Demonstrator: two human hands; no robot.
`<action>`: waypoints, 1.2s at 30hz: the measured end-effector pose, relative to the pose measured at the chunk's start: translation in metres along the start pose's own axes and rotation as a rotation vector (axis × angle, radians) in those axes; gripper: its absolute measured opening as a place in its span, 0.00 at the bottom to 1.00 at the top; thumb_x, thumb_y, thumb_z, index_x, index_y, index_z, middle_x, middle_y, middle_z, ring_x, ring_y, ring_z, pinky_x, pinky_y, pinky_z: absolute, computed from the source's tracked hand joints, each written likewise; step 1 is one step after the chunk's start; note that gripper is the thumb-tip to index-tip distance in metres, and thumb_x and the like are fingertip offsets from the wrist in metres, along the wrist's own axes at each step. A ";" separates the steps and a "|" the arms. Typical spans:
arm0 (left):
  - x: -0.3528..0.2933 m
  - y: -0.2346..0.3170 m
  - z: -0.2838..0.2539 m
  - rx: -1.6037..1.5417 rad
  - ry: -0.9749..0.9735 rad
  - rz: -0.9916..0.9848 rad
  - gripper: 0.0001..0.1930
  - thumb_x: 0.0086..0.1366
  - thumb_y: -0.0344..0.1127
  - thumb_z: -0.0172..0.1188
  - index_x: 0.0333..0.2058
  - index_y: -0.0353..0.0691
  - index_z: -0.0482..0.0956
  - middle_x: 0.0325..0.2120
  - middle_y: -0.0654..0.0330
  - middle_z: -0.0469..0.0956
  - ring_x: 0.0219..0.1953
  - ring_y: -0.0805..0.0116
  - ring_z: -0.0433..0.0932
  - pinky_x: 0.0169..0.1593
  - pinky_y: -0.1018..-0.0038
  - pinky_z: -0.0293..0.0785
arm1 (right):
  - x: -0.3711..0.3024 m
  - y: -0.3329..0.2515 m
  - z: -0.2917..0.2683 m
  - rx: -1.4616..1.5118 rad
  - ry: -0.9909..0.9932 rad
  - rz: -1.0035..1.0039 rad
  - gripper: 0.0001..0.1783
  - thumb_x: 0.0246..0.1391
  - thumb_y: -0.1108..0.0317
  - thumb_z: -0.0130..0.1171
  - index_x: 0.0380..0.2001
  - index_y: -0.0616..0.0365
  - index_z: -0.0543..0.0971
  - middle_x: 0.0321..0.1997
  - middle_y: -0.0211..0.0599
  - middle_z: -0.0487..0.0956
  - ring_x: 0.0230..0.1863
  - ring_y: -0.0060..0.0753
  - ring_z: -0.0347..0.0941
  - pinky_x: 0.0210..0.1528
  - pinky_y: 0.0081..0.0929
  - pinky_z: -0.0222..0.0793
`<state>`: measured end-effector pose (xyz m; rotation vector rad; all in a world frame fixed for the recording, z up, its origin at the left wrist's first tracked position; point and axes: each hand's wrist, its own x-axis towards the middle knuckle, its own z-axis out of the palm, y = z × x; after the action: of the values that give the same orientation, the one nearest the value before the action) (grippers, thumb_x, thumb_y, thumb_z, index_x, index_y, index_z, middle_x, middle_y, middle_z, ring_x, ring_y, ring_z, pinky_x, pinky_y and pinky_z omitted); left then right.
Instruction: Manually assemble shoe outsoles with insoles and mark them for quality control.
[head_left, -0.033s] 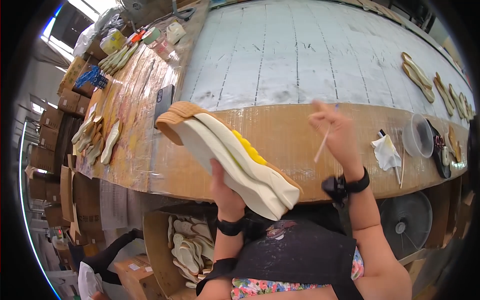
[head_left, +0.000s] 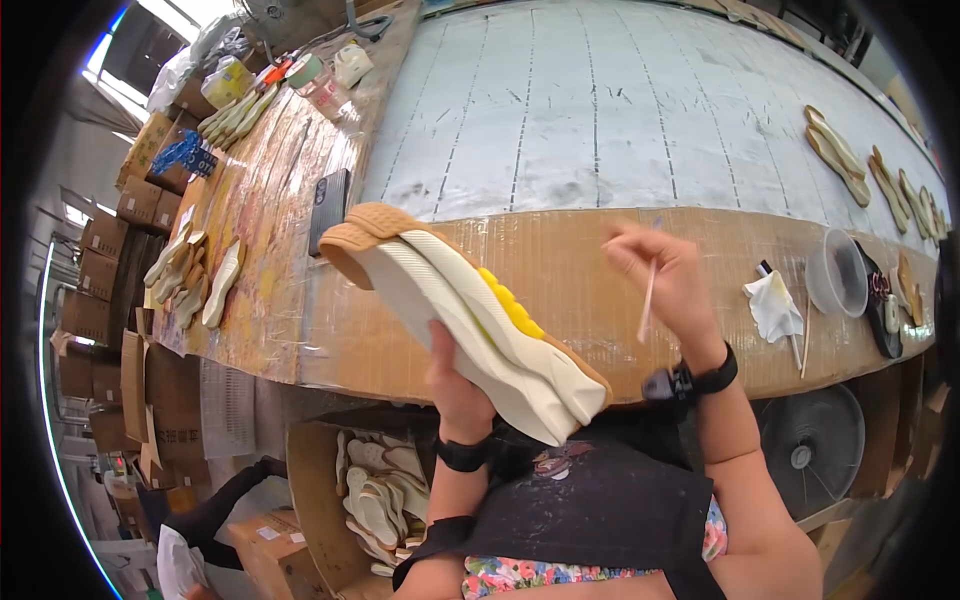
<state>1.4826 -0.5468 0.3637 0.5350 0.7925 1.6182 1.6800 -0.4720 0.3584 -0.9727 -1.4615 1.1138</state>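
Observation:
A cream shoe sole (head_left: 470, 310) with a tan tread and a yellow strip along its edge is in my left hand (head_left: 462, 395). The thumb presses on its inner face, and my other fingers are hidden beneath it. The sole is tilted above the front of the table, its tan end pointing far left. To its right, my right hand (head_left: 660, 285) is closed around a thin pale stick (head_left: 647, 312), which points downward. What is at the stick's tip is too small to tell. A gap separates the stick from the sole.
At the right lie a white cloth (head_left: 775, 305), a clear plastic tub (head_left: 836, 272) and more soles (head_left: 838, 158). A black ribbed phone-like object (head_left: 330, 200) and several soles (head_left: 224, 285) lie on the left. Below the table stands a carton (head_left: 312, 490) of soles.
The sole and my left hand have shifted slightly to the right. My right hand has turned a little, and the stick hangs more upright.

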 end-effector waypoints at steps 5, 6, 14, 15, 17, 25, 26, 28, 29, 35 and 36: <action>-0.005 -0.012 -0.023 -0.040 -0.196 -0.144 0.23 0.66 0.46 0.36 0.53 0.35 0.59 0.44 0.54 0.68 0.42 0.59 0.70 0.48 0.64 0.67 | -0.017 -0.052 0.034 0.327 -0.183 0.018 0.17 0.51 0.68 0.55 0.43 0.64 0.74 0.36 0.38 0.78 0.36 0.20 0.72 0.38 0.17 0.67; -0.008 -0.011 -0.017 0.033 -0.210 -0.139 0.27 0.64 0.50 0.38 0.53 0.34 0.59 0.46 0.53 0.67 0.46 0.59 0.69 0.50 0.65 0.65 | -0.019 -0.058 0.034 0.383 -0.233 0.019 0.17 0.51 0.68 0.55 0.44 0.65 0.73 0.35 0.38 0.78 0.36 0.19 0.72 0.38 0.17 0.67; -0.013 -0.021 -0.023 -0.226 -0.260 -0.209 0.30 0.61 0.50 0.48 0.55 0.35 0.57 0.51 0.54 0.65 0.52 0.60 0.65 0.54 0.65 0.61 | -0.022 -0.055 0.021 0.286 -0.267 -0.009 0.17 0.53 0.69 0.52 0.45 0.64 0.72 0.34 0.37 0.78 0.33 0.15 0.70 0.35 0.14 0.66; -0.014 -0.022 -0.029 -0.225 -0.258 -0.211 0.30 0.61 0.50 0.48 0.55 0.35 0.57 0.51 0.54 0.65 0.52 0.60 0.65 0.54 0.65 0.61 | -0.024 -0.054 0.021 0.334 -0.242 0.025 0.16 0.53 0.70 0.51 0.45 0.64 0.73 0.33 0.36 0.78 0.32 0.15 0.69 0.35 0.14 0.66; -0.014 -0.025 -0.043 -0.171 -0.426 -0.265 0.28 0.62 0.48 0.46 0.55 0.36 0.57 0.50 0.56 0.65 0.52 0.61 0.65 0.55 0.66 0.61 | -0.027 -0.055 0.023 0.328 -0.234 0.015 0.16 0.53 0.70 0.50 0.45 0.64 0.73 0.32 0.36 0.78 0.32 0.15 0.69 0.34 0.14 0.66; -0.010 -0.027 -0.023 -0.019 -0.309 -0.176 0.23 0.63 0.46 0.46 0.53 0.39 0.59 0.48 0.59 0.67 0.50 0.65 0.67 0.54 0.67 0.62 | -0.034 -0.045 0.028 0.250 -0.211 -0.012 0.18 0.55 0.69 0.47 0.48 0.64 0.70 0.37 0.37 0.77 0.37 0.19 0.70 0.40 0.17 0.66; -0.007 -0.028 -0.021 -0.045 -0.295 -0.184 0.23 0.64 0.45 0.45 0.53 0.38 0.59 0.48 0.58 0.67 0.50 0.64 0.67 0.53 0.66 0.63 | -0.035 -0.045 0.027 0.286 -0.205 -0.005 0.18 0.56 0.68 0.47 0.49 0.64 0.69 0.39 0.38 0.76 0.39 0.20 0.70 0.42 0.18 0.65; -0.003 -0.025 -0.021 -0.075 -0.275 -0.178 0.23 0.64 0.45 0.45 0.53 0.38 0.59 0.48 0.58 0.68 0.50 0.64 0.67 0.53 0.65 0.63 | -0.039 -0.044 0.029 0.282 -0.225 0.022 0.19 0.56 0.68 0.46 0.50 0.63 0.68 0.40 0.39 0.76 0.40 0.22 0.70 0.44 0.19 0.64; -0.001 -0.024 -0.019 -0.090 -0.233 -0.168 0.22 0.64 0.44 0.44 0.53 0.38 0.59 0.48 0.57 0.68 0.50 0.62 0.68 0.53 0.65 0.63 | -0.041 -0.044 0.029 0.278 -0.239 0.050 0.19 0.56 0.68 0.46 0.51 0.62 0.67 0.42 0.40 0.75 0.42 0.23 0.69 0.45 0.19 0.64; 0.006 -0.002 -0.060 -0.363 -0.125 -0.051 0.20 0.65 0.40 0.40 0.52 0.36 0.61 0.49 0.53 0.67 0.50 0.58 0.68 0.55 0.64 0.62 | -0.050 -0.009 0.037 0.134 -0.361 0.113 0.17 0.55 0.71 0.47 0.47 0.66 0.69 0.42 0.41 0.75 0.43 0.28 0.71 0.46 0.22 0.65; 0.005 0.003 -0.071 -0.424 -0.112 -0.076 0.20 0.65 0.40 0.40 0.52 0.35 0.62 0.48 0.52 0.68 0.49 0.57 0.68 0.55 0.64 0.62 | -0.051 -0.005 0.037 0.159 -0.290 0.153 0.17 0.55 0.71 0.47 0.47 0.66 0.70 0.42 0.41 0.75 0.43 0.28 0.71 0.46 0.23 0.65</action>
<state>1.4288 -0.5564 0.3183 0.2840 0.3650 1.6113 1.6511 -0.5281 0.3491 -0.8472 -1.5171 1.5098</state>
